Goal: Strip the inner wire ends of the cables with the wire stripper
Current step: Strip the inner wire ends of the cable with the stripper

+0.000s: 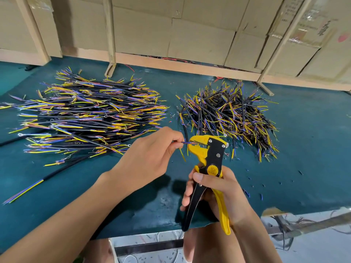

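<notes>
The left hand (152, 154) pinches thin inner wires (187, 142) into the wire stripper (207, 158) head; the right hand (218, 192) grips its handles. Next, I think, comes a firm squeeze.

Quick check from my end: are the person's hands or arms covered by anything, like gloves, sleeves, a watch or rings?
Nothing is worn. The left hand and right hand are gloveless, with no rings or watch visible, and both forearms are sleeveless as far as the frame shows.
</notes>
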A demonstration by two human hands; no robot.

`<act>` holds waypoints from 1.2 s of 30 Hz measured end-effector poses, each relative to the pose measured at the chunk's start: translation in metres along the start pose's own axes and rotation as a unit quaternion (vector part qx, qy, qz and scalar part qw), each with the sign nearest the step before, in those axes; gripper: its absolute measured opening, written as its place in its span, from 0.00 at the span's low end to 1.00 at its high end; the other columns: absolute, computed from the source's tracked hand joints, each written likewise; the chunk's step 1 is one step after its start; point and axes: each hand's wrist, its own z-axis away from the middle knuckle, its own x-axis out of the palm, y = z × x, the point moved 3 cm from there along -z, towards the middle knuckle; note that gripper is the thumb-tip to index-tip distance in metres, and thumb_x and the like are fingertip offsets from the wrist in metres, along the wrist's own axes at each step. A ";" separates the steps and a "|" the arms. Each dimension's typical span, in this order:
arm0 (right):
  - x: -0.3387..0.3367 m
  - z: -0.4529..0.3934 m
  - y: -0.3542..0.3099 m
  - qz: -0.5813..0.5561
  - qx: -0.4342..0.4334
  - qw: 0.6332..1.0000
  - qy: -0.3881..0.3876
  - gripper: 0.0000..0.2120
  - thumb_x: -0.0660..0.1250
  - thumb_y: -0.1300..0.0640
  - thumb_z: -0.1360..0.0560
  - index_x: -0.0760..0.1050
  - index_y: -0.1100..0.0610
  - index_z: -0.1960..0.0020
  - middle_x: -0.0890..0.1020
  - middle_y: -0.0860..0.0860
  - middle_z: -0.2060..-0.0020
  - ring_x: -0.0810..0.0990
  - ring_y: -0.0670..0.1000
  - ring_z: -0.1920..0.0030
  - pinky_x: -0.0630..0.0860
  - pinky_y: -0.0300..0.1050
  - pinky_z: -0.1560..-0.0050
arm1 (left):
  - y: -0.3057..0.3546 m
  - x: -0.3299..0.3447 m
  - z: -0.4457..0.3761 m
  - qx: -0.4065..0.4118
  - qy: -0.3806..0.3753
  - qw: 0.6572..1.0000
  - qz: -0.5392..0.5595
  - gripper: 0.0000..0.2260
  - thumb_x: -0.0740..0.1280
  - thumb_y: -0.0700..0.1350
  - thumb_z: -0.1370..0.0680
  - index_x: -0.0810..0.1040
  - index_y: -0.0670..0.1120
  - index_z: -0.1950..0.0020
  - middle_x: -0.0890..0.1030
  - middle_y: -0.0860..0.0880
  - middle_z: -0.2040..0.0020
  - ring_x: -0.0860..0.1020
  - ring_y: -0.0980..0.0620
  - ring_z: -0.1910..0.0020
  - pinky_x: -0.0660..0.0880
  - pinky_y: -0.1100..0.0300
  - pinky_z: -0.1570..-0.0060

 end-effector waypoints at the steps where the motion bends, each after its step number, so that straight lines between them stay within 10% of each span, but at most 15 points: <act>1: 0.001 0.000 -0.001 0.006 0.000 1.000 -0.005 0.10 0.75 0.59 0.31 0.78 0.64 0.57 0.78 0.65 0.66 0.81 0.64 0.68 0.80 0.62 0.61 | 0.002 -0.001 -0.001 0.016 0.005 1.000 -0.021 0.11 0.60 0.46 0.17 0.79 0.41 0.46 0.82 0.50 0.53 0.78 0.48 0.61 0.77 0.48 0.64; 9: 0.005 -0.005 -0.002 0.013 0.006 1.000 0.022 0.13 0.72 0.57 0.39 0.72 0.66 0.67 0.74 0.61 0.73 0.75 0.59 0.77 0.78 0.52 0.71 | 0.002 -0.003 0.000 0.046 0.024 0.998 -0.047 0.08 0.61 0.45 0.17 0.77 0.42 0.45 0.83 0.48 0.53 0.78 0.49 0.60 0.77 0.51 0.65; 16: 0.001 -0.003 0.000 -0.043 0.009 0.999 0.020 0.10 0.75 0.59 0.36 0.78 0.63 0.60 0.78 0.64 0.67 0.80 0.64 0.69 0.80 0.61 0.61 | -0.009 -0.004 0.002 -0.039 0.043 0.998 0.019 0.08 0.65 0.47 0.18 0.78 0.44 0.46 0.76 0.61 0.55 0.70 0.62 0.64 0.66 0.73 0.60; 23: 0.002 -0.004 -0.002 -0.021 0.012 1.000 0.018 0.11 0.76 0.58 0.35 0.78 0.64 0.58 0.78 0.65 0.66 0.81 0.64 0.67 0.80 0.62 0.60 | -0.004 -0.008 0.000 0.024 0.059 0.997 -0.051 0.06 0.65 0.45 0.18 0.80 0.45 0.48 0.82 0.54 0.54 0.77 0.53 0.60 0.74 0.51 0.67; 36: 0.003 -0.007 -0.002 0.027 0.027 0.999 -0.004 0.10 0.73 0.60 0.35 0.75 0.66 0.62 0.77 0.65 0.68 0.80 0.63 0.71 0.80 0.61 0.63 | -0.002 -0.014 -0.003 0.103 0.083 0.983 -0.130 0.08 0.67 0.43 0.18 0.84 0.43 0.52 0.84 0.50 0.56 0.76 0.44 0.65 0.74 0.48 0.67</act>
